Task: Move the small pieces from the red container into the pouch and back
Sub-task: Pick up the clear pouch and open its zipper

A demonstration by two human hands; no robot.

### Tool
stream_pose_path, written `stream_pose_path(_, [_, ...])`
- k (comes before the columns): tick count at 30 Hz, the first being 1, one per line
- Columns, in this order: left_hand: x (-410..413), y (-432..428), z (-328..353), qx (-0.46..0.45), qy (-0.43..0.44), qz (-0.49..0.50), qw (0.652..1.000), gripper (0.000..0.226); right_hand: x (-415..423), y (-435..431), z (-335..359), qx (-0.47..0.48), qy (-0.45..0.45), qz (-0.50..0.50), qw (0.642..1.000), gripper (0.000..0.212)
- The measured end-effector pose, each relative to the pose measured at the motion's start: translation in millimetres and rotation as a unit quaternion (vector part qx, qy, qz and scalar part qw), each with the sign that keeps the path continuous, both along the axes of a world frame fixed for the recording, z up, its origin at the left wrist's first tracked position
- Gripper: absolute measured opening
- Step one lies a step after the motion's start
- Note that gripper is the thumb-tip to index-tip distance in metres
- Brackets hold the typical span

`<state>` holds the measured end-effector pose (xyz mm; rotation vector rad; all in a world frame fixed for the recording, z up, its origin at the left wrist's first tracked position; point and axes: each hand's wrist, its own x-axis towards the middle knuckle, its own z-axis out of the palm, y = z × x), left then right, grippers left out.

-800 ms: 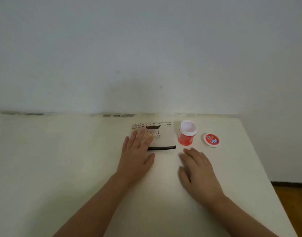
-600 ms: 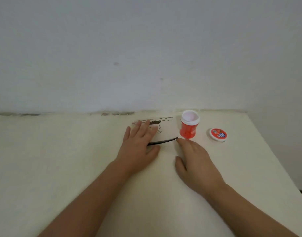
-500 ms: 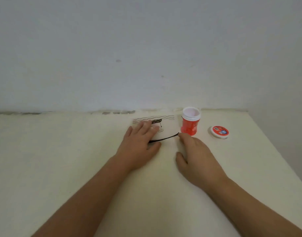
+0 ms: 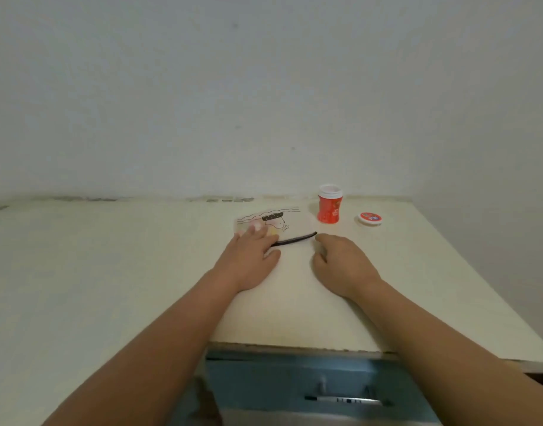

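A cream fabric pouch [image 4: 295, 223] with a small cartoon print lies flat on the pale table [image 4: 110, 272], towards the far right part of the top, close to the wall [image 4: 264, 87]. Its black zipper [image 4: 294, 240] runs along the edge nearest the person, bowing slightly. The left hand [image 4: 248, 261] lies palm down over the pouch's left end, fingers straight and together, pressing the fabric against the table; the fingertips reach up to the printed figure and the thumb rests on the table just in front of the zipper. The right hand [image 4: 342, 264] sits on the table just right of the pouch with knuckles raised and fingers bent downward; its index fingertip meets the right end of the zipper, while the thumb lies apart, nearer the person. Whether it actually pinches the zipper pull is hidden by the fingers, so its hold cannot be told. The red container [image 4: 328, 210] stands upright just beyond the pouch's right corner, near it but not touching, its white rim uncovered; what is inside does not show from here. Its round lid [image 4: 369, 218], red on top with a white edge, lies flat on the table to the right of the container, a little apart. Below the near table edge is a blue-grey surface [image 4: 264, 379] with a dark pen [image 4: 340, 399] lying on it
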<state>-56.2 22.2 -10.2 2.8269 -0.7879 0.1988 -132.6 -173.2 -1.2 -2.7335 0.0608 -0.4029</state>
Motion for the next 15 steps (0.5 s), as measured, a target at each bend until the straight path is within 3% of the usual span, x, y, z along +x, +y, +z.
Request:
stream_pose_path(7, [-43.2, 37.1, 5.4, -0.107, 0.012, 0.114, 0.988, 0.055, -45.6, 12.4, 1.2, 0.026, 0.016, -0.013, 0.999, 0.047])
stream_pose_path(11, [-43.5, 39.3, 5.8, -0.118, 0.024, 0.106, 0.987, 0.054, -49.2, 14.0, 0.7, 0.02, -0.011, -0.001, 1.0, 0.052])
stream_pose_path(15, [-31.9, 35.0, 8.2, -0.111, 0.02, 0.083, 0.99, 0.055, -39.1, 16.6, 0.4, -0.048, -0.071, 0.044, 0.995, 0.052])
